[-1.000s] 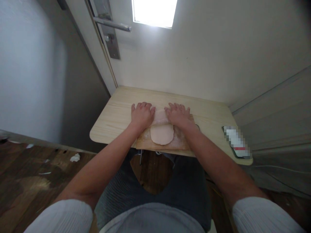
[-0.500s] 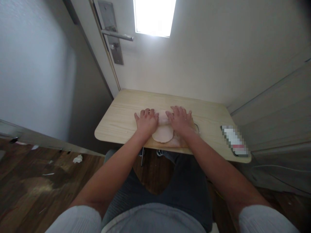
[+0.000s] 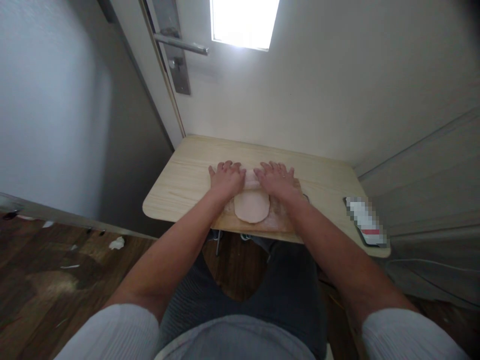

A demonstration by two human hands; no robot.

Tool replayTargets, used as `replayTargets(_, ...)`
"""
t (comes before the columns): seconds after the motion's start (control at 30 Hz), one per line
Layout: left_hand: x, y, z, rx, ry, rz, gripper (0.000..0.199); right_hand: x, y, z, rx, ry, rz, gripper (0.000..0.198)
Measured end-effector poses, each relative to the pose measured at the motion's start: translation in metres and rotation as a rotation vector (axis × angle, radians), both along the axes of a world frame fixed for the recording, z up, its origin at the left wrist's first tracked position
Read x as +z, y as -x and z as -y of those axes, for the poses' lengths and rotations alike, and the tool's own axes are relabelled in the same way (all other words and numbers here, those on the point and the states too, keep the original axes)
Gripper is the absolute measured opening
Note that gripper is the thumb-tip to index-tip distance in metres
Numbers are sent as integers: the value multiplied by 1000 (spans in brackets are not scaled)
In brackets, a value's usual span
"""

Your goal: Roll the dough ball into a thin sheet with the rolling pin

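Note:
A flat round of pale dough [image 3: 252,206] lies on a floured wooden board [image 3: 258,226] at the near side of the small table. Across the dough's far part runs a pale rolling pin [image 3: 252,180], mostly covered by my hands. My left hand [image 3: 227,179] rests palm down on its left part, fingers stretched forward and spread. On the right part lies my right hand [image 3: 276,179], also palm down, with its fingers apart. The thumbs point toward each other, and a short stretch of the pin shows between them.
The light wood table [image 3: 180,185] stands against a white door with a metal handle [image 3: 183,45]. A phone [image 3: 365,220] with a blurred screen lies at the table's right end. A metal loop [image 3: 306,198] pokes out beside my right forearm. Scraps litter the floor at left.
Both hands have moved slightly forward along the dough, away from me. More of the dough and board shows in front of them. The view has shifted a little.

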State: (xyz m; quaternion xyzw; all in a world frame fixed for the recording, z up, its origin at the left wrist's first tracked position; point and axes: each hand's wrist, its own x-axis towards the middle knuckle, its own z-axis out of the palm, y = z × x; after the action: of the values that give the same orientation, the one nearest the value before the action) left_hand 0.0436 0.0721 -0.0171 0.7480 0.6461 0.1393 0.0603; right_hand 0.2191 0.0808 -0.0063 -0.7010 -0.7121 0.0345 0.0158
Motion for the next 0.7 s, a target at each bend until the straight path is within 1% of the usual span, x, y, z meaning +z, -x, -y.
replayTargets(0.1,1,2,-8,-13,34,-6,54,2,0,-11,14,66,11,65)
replayTargets(0.3,5,6,-23,-23,93,-38,52,4,3,-27,26,84,11,67)
replayTargets(0.47,3,7,-32,-22,-5,-59,48,1,5,-42,44,50,7,69)
replayTargets(0.7,5,8,-46,12,-49,-86,48,-3,8,-64,44,38,-5,71)
